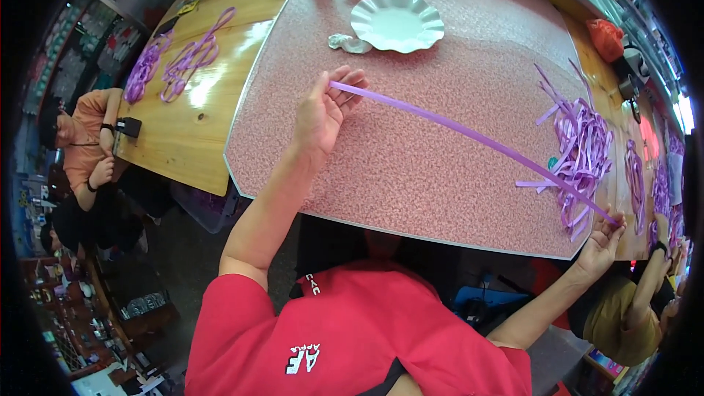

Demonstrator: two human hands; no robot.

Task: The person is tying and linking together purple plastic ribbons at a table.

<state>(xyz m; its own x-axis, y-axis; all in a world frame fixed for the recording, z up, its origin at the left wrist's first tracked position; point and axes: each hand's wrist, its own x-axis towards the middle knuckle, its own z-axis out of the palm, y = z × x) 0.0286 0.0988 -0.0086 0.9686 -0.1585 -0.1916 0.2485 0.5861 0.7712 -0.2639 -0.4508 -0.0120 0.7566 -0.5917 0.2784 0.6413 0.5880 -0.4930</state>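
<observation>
My left hand [324,108] pinches one end of a long purple ribbon strip [469,139] above the pink speckled tabletop [411,176]. The strip runs taut to the right, where my right hand [603,238] grips its other end at the table's near right edge. Just beyond my right hand lies a tangled pile of purple ribbon strips [583,154]. Both arms are stretched wide apart.
A white scalloped paper plate [397,22] and a crumpled wrapper [349,43] lie at the far side. More purple ribbons [180,59] rest on the wooden table at left. A person in orange [81,139] sits left; another person's hand [664,238] is at right.
</observation>
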